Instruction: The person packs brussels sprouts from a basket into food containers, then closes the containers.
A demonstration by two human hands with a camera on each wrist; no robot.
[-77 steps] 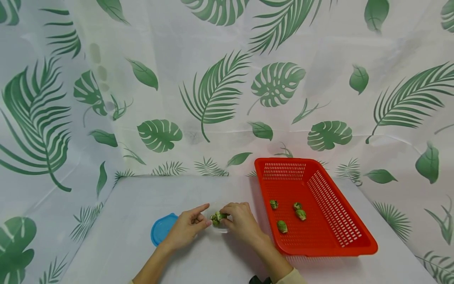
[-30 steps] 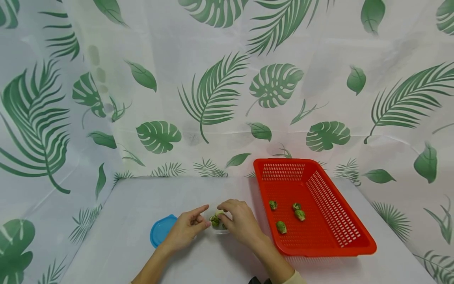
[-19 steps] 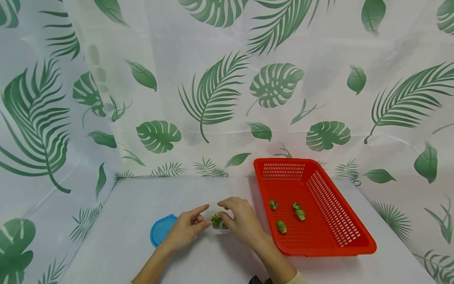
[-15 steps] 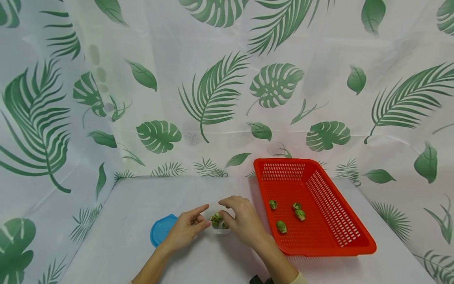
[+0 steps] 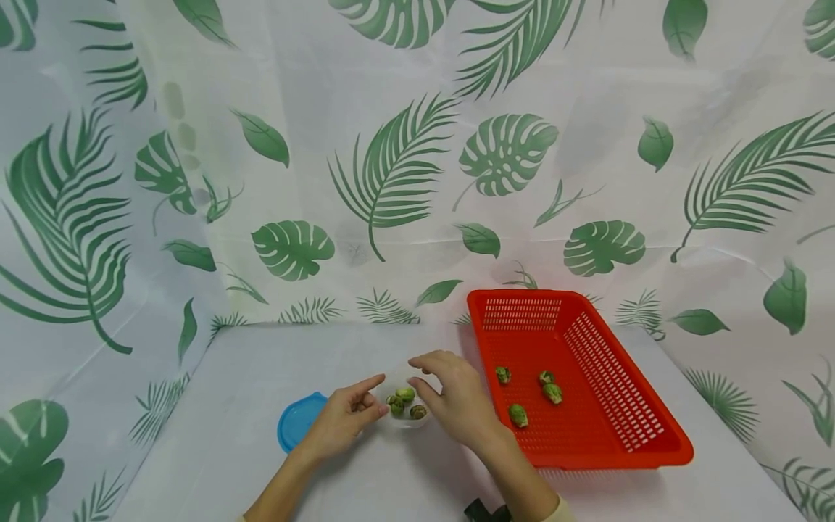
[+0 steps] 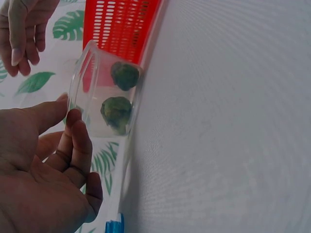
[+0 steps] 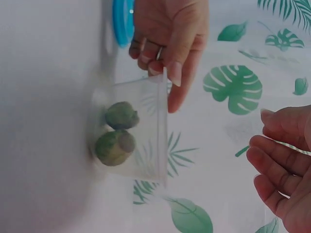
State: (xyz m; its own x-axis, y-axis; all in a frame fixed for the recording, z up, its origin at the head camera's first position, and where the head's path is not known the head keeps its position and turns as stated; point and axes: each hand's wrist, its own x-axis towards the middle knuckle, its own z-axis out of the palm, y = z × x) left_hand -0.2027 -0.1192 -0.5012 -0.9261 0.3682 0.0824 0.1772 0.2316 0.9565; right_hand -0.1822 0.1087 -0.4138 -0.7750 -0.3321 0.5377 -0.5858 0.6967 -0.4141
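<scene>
A clear plastic container (image 5: 402, 423) stands on the white table and holds three Brussels sprouts (image 5: 417, 412). Its near wall and two of the sprouts (image 6: 116, 114) show in the left wrist view. My left hand (image 5: 349, 417) holds the container at its left rim, thumb and fingertips right at the edge. Over the container's right side my right hand (image 5: 459, 395) is raised, fingers relaxed and parted, nothing between them. The right wrist view has this right hand (image 7: 286, 170) apart from the container's rim (image 7: 163, 131).
A red perforated basket (image 5: 587, 442) stands to the right with several Brussels sprouts (image 5: 518, 415) on its floor. The blue lid (image 5: 296, 420) lies left of the container, partly behind my left hand. A dark object (image 5: 479, 511) sits at the bottom edge near my right forearm.
My right hand has let go of a Brussels sprout inside the container and moved up and right, uncovering the sprouts. My left hand has stayed at the rim.
</scene>
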